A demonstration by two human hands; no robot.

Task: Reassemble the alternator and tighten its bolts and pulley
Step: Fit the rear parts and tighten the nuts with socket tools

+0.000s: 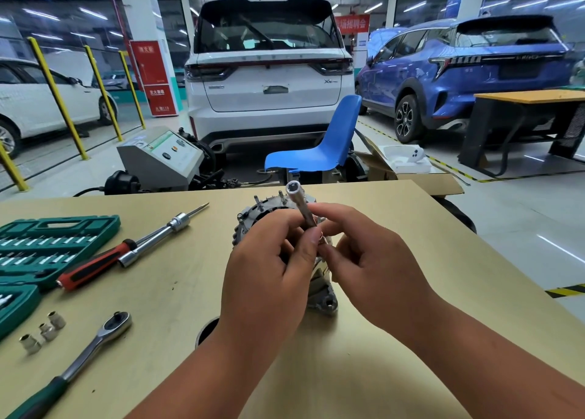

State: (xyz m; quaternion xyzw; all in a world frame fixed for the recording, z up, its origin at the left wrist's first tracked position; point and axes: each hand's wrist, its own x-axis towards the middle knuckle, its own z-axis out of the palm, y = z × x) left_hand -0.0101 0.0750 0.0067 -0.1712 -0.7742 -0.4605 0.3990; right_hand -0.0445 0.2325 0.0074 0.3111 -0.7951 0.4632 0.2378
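The grey metal alternator (253,214) stands on the tan table (364,371), mostly hidden behind my hands; its studs poke up at the back and a mounting lug shows at the front. Above it I hold a slim chrome deep socket (299,203), its open end tilted up and away. My left hand (269,276) grips the socket's lower end with thumb and fingers. My right hand (370,257) pinches the same lower end from the right side, where a small ring-like part shows between the fingertips.
To the left lie a red-handled driver with a chrome extension (126,250), a green socket case (47,244), a ratchet (95,339) and three loose sockets (42,331). A round hole (207,330) opens in the table near my left wrist. A blue chair (326,146) stands beyond the table.
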